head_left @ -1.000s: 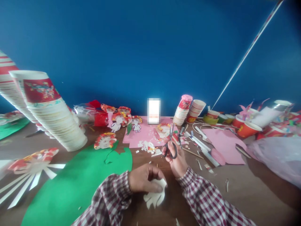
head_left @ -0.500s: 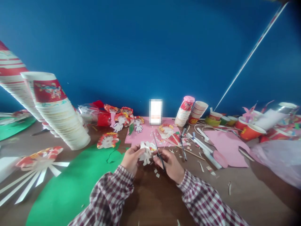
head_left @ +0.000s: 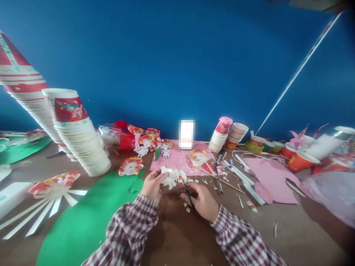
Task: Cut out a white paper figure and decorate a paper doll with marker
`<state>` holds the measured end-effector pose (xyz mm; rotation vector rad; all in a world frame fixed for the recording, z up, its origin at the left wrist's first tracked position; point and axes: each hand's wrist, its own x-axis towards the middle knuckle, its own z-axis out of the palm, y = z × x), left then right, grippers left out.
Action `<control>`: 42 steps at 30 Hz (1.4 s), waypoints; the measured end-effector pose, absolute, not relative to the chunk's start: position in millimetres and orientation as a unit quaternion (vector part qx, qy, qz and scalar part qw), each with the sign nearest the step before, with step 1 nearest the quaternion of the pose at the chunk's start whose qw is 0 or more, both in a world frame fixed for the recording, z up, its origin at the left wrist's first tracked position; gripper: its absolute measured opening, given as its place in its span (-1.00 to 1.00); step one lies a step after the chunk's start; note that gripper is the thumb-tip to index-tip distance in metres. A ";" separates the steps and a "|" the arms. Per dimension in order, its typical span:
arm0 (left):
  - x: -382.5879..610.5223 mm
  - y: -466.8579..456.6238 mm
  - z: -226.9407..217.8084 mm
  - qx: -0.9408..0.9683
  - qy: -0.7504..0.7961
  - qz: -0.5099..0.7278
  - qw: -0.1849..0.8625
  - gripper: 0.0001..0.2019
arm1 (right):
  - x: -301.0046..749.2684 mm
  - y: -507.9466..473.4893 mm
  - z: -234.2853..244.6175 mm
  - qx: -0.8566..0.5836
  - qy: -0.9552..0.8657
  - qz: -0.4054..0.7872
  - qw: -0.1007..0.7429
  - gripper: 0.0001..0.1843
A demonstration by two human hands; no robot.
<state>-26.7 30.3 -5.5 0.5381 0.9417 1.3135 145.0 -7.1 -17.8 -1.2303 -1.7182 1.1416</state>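
Shifted since a second ago from close to the tabletop's (head_left: 188, 240) near edge, a white paper cutout (head_left: 168, 179) now sits farther in, just beside the scissors (head_left: 189, 195), bringing paper and blades within working reach of each other. The left hand (head_left: 152, 186) pinches the cutout between thumb and fingers; the right hand (head_left: 203, 201) curls closed around the scissors' handles. Whether the blades touch paper cannot be told. Beyond, a pink sheet (head_left: 174, 159) lies toward the far edge; a green sheet (head_left: 91, 210) spreads toward the near left corner.
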 end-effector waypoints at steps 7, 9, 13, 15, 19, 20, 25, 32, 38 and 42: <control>-25.6 31.1 -1.2 0.196 0.414 0.605 0.651 -0.79 | 145.4 -6.7 -17.3 -0.488 -0.695 0.405 0.339 -0.77; -25.0 29.9 1.0 0.183 0.412 0.609 0.653 -0.76 | 145.0 -6.9 -17.1 -0.489 -0.692 0.408 0.339 -0.75; -25.4 29.3 1.2 0.179 0.401 0.616 0.654 -0.68 | 144.3 -7.8 -17.5 -0.480 -0.683 0.429 0.345 -0.69; -26.4 30.5 -1.1 0.175 0.400 0.621 0.651 -0.68 | 144.4 -8.0 -18.0 -0.474 -0.683 0.435 0.346 -0.67; -28.1 32.9 -5.6 0.169 0.385 0.634 0.649 -0.71 | 145.0 -8.4 -17.2 -0.470 -0.695 0.427 0.336 -0.68; -28.1 33.0 -5.8 0.170 0.381 0.636 0.649 -0.71 | 145.0 -8.7 -16.3 -0.472 -0.700 0.420 0.334 -0.70; -26.0 31.7 -3.7 0.175 0.378 0.630 0.655 -0.74 | 143.2 -11.6 -8.8 -0.476 -0.729 0.373 0.321 -0.80; -21.5 27.9 -7.5 0.183 0.366 0.611 0.677 -0.71 | 141.0 -13.3 -8.4 -0.508 -0.728 0.313 0.337 -0.76; -16.0 22.1 -1.0 0.200 0.361 0.595 0.689 -0.68 | 141.1 -12.1 -9.8 -0.495 -0.724 0.316 0.362 -0.75; -13.4 20.0 0.3 0.212 0.373 0.561 0.708 -0.75 | 141.8 -12.4 -7.4 -0.507 -0.748 0.243 0.353 -0.76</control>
